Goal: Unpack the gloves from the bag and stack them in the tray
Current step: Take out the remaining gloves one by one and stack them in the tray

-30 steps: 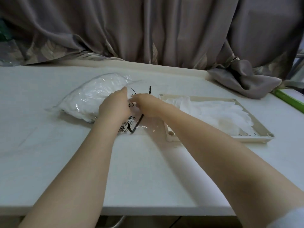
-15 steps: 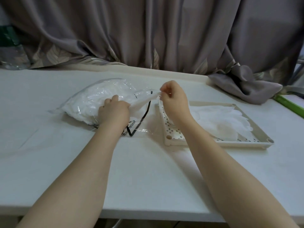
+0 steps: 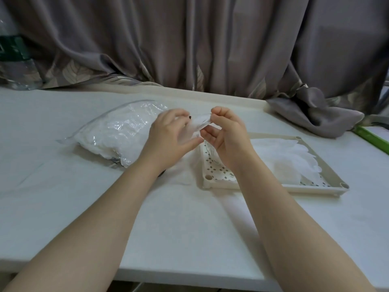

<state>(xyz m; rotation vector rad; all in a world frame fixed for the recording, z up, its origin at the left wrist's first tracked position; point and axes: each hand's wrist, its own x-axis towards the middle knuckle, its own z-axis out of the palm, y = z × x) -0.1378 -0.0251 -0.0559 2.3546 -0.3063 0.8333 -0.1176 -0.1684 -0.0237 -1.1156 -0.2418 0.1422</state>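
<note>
White worktop [image 3: 189, 228] before grey curtain [image 3: 210, 49]. Thin white glove [image 3: 200, 123] held above worktop between both hands: right hand [image 3: 226, 137] pinches its end, left hand [image 3: 168, 135] curls fingers round other side. Clear bag [image 3: 113, 131] of gloves lies left; beige perforated tray [image 3: 212, 177] with stacked gloves [image 3: 290, 157] right.

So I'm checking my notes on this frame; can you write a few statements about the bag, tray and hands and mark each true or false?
1. The right hand pinches a thin white glove. True.
2. The tray holds no gloves. False: white gloves already lie in it.
3. The bag lies left of the tray. True.
4. The left hand rests flat on the table. False: it is raised beside the glove.
</note>
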